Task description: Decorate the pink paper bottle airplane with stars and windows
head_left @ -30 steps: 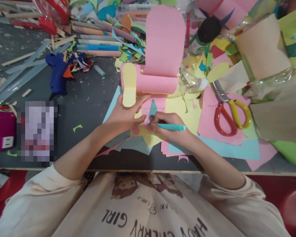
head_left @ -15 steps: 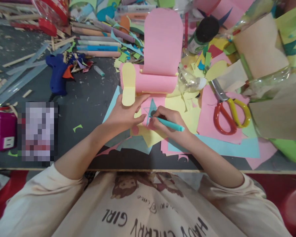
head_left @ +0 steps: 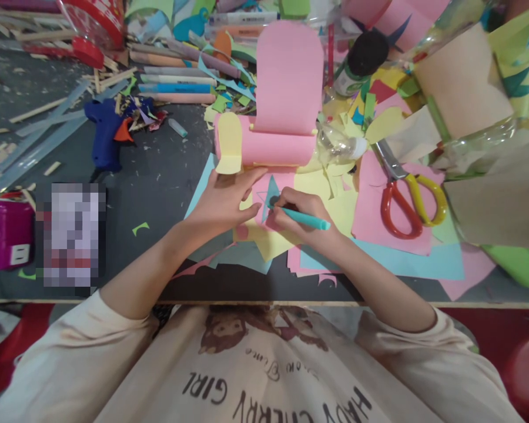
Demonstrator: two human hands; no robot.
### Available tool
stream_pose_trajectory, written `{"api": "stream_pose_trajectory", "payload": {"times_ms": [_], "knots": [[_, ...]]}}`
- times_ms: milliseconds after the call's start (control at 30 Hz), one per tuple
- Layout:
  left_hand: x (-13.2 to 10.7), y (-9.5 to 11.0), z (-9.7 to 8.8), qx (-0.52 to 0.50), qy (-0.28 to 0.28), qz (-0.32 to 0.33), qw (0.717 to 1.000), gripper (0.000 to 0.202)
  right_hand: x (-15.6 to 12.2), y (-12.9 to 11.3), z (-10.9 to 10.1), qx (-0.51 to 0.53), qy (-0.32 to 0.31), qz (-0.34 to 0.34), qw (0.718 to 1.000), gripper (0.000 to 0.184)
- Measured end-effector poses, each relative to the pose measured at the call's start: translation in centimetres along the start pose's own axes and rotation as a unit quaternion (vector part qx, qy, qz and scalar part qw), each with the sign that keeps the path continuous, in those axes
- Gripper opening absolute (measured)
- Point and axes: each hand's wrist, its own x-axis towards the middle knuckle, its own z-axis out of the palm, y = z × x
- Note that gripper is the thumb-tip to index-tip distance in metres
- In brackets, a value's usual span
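A teal marker (head_left: 306, 218) is pinched in my right hand (head_left: 306, 208), its tip down on a pink paper piece (head_left: 286, 176). On that paper shows a star outline, partly coloured teal. My left hand (head_left: 223, 202) lies with fingers and thumb spread, pressing on the paper's left side. Just beyond my hands, the pink paper continues into a rolled section (head_left: 282, 147) and a tall rounded flap (head_left: 290, 76). A yellow paper strip (head_left: 230, 141) with a rounded top is attached at the left end of the roll, over my left fingers.
Scissors (head_left: 401, 200) with red and yellow handles lie at the right on pink paper. A blue glue gun (head_left: 106, 132) rests at the left, near a purple box (head_left: 6, 235). Several markers (head_left: 176, 88), a black-capped bottle (head_left: 361, 61) and paper scraps crowd the back.
The lower end of the yellow strip has tipped upward and looks shorter. My right hand shifts only very slightly with the marker; my left hand keeps its place.
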Motion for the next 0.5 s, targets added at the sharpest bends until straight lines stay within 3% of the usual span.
{"api": "stream_pose_trajectory", "payload": {"times_ms": [500], "knots": [[-0.22,-0.35,0.20,-0.020,0.006,0.009,1.000,0.060,-0.53,-0.26,0.05,-0.029,0.012,-0.015,0.999,0.014]]}}
